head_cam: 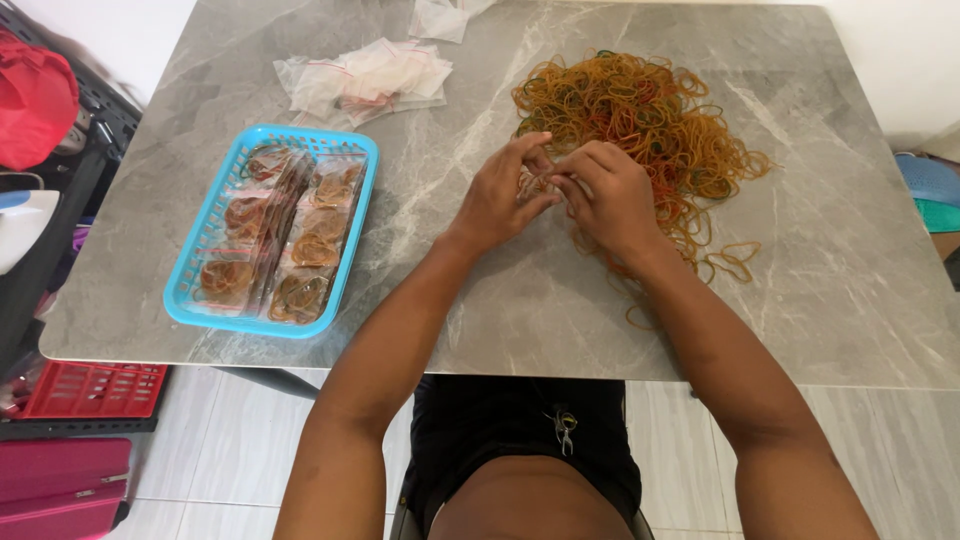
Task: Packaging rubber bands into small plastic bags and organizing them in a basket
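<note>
A big loose heap of rubber bands (640, 115), mostly tan with some red and green, lies on the grey marble-look table (830, 270). My left hand (500, 195) and my right hand (610, 195) meet at the heap's near-left edge, fingertips pinched together on a small bunch of rubber bands (535, 183). My right hand rests partly on the heap. To the left stands a light-blue plastic basket (195, 300) filled with small clear bags of bundled rubber bands (300, 245).
A pile of empty small clear zip bags (365, 78) lies at the back left of the table, and another bag (440, 18) sits at the far edge. A red basket (90, 390) and dark shelving stand on the floor at left.
</note>
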